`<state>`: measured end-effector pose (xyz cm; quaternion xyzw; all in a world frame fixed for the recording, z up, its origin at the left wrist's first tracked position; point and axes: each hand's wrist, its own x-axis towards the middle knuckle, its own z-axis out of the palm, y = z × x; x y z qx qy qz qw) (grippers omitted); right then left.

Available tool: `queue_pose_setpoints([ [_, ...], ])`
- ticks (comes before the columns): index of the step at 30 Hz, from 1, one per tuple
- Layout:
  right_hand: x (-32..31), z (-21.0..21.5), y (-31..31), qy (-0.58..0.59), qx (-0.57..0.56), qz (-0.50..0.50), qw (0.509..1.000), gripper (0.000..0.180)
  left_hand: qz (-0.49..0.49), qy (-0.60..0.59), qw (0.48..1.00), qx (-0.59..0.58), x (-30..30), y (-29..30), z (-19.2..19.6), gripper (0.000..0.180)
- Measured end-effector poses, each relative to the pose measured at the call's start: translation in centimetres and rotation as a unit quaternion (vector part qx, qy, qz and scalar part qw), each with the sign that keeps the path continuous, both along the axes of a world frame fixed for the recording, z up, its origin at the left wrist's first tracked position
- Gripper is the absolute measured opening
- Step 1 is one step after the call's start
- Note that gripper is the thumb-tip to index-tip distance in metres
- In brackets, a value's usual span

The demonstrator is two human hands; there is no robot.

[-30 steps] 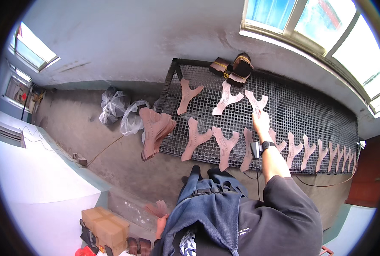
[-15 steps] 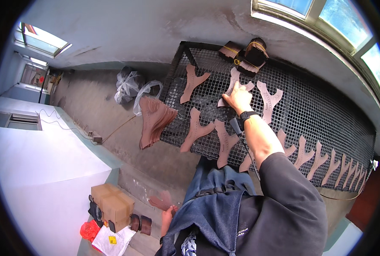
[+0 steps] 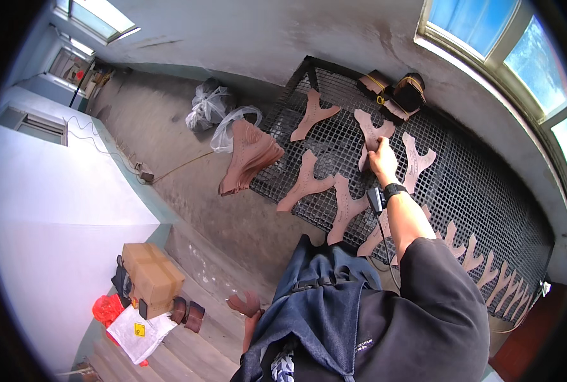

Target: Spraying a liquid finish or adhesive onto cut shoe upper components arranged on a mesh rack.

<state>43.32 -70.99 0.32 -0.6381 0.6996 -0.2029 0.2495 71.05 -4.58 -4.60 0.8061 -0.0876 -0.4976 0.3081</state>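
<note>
Over the black mesh rack (image 3: 461, 172), my right hand (image 3: 383, 159) is closed on the lower part of a pinkish-brown Y-shaped piece (image 3: 370, 129), leather-like with rows of small marks. Part of a similar piece shows just beneath it. Low beside my apron, my left hand (image 3: 256, 316) is partly hidden by the cloth and grips a small fan of Y-shaped pieces (image 3: 244, 303). More of them lie spread on the rack: one (image 3: 417, 159) just right of my right hand, another (image 3: 312, 116) farther left. A thick fanned stack (image 3: 248, 156) sits at the rack's left end.
Dark bundles (image 3: 407, 95) tied with yellow bands stand at the rack's back edge by the wall. Plastic bags (image 3: 210, 108) lie on the floor beyond the stack. A cardboard box (image 3: 151, 280) stands at lower left. A cable hangs from the device at my right wrist.
My right hand has gone from pressing on the Y-shaped piece with outstretched fingers to gripping its lower part. The view has shifted; my left hand still holds its pieces low by my side.
</note>
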Motion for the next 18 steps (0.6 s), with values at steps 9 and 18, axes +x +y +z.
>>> queue_pose_setpoints([
  [9, -0.8, 1.6, -0.4, 0.114, -0.027, 0.137, 0.984, 0.026, 0.197, 0.080, 0.976, -0.037, -7.3, 3.6, -1.8, 0.030],
  [18, -2.3, 13.8, -5.1, -0.344, -0.233, 0.151, 0.897, 0.024, -0.057, -0.061, 0.996, -0.006, -15.7, 13.3, -7.4, 0.031],
])
